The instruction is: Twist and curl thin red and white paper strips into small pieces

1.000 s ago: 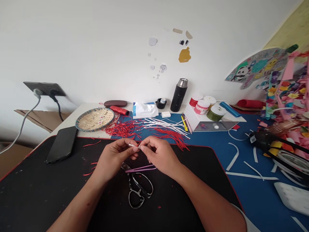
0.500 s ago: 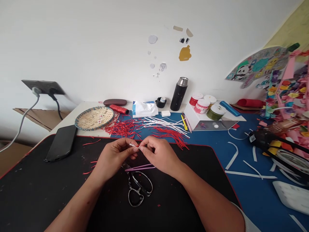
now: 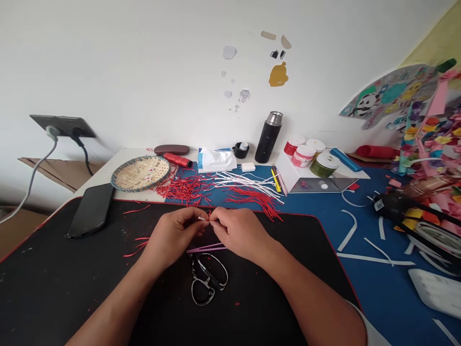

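Black desk mat (image 3: 72,288) laid over a blue-covered craft table (image 3: 378,293), white wall behind: a person seated here pinches a small white-and-red piece (image 3: 203,219) between the fingertips of both hands, just above the mat's far edge. Judging by the layout, the work looks no further than midway. Heaps of red strips (image 3: 183,188) and a sheaf of white strips (image 3: 245,181) lie untouched just beyond the mat. A few loose red strips (image 3: 135,247) are scattered on it beside the left wrist. What sits in the woven basket (image 3: 140,174) at far left is too small to tell, and no finished pieces can be made out with certainty. The left hand (image 3: 173,235) comes in from lower left, wrist low and fingers curled, thumb and forefinger closed on the piece's left end. The right hand (image 3: 239,233) meets it from the opposite side, thumb and forefinger nipped narrowly on the right end, the other fingers tucked beneath. Both forearms angle inward from the bottom of the frame, so the two sets of fingertips all but touch. Just below the hands lie a pale purple strip (image 3: 207,248) and, nearer the person, a pair of scissors (image 3: 207,278), handles toward the body, neither being held. A dark phone (image 3: 91,210) lies at the mat's left corner, and a black flask (image 3: 268,138) stands by the wall.
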{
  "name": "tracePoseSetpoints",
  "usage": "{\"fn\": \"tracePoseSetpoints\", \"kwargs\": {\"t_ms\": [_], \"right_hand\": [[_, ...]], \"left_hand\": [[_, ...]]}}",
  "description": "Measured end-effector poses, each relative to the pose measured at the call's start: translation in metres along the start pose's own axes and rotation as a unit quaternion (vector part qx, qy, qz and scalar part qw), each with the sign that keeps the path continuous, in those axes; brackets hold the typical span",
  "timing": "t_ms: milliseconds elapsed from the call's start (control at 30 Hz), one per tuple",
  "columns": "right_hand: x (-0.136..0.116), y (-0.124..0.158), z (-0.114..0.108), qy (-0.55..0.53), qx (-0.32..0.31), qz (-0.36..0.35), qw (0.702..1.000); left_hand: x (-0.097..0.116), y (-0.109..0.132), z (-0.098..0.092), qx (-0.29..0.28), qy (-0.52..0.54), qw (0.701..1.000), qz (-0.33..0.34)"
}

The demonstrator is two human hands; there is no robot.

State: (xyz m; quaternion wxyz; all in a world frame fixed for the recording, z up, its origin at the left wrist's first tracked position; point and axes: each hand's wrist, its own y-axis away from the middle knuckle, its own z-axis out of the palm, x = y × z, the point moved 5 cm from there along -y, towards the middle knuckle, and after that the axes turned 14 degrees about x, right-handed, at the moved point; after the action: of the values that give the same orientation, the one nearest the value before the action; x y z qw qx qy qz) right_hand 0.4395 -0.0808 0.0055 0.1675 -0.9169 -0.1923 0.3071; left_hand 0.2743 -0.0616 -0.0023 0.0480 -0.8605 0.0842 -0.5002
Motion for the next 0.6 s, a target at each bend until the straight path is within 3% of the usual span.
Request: {"fn": "tracePoseSetpoints", "kwargs": {"t_ms": [100,200,333,467,600], "right_hand": [[0.0004,0.0001,0.0010,0.003,0.005,-0.003,1.000],[0.0015,-0.0004,-0.0009,-0.077,0.027,0.042,0.996],[0.0026,-0.0012,-0.0025,-0.214,0.049,0.116,0.969],[0.0039,-0.0006,0.0005,-0.283,0.047,0.164,0.944],[0.0040,-0.0002,0.0026,-0.291,0.044,0.177,0.939]], "left_hand": [[0.0016,-0.0003,0.0004,0.020,-0.021,0.999,0.031],[-0.0013,-0.0012,-0.0004,0.029,0.056,0.998,-0.029],[-0.0041,-0.0031,-0.0020,0.030,0.201,0.972,-0.119],[-0.0039,-0.0038,-0.0029,0.031,0.265,0.953,-0.147],[-0.0004,-0.0025,-0.0027,0.026,0.269,0.952,-0.144]]}}
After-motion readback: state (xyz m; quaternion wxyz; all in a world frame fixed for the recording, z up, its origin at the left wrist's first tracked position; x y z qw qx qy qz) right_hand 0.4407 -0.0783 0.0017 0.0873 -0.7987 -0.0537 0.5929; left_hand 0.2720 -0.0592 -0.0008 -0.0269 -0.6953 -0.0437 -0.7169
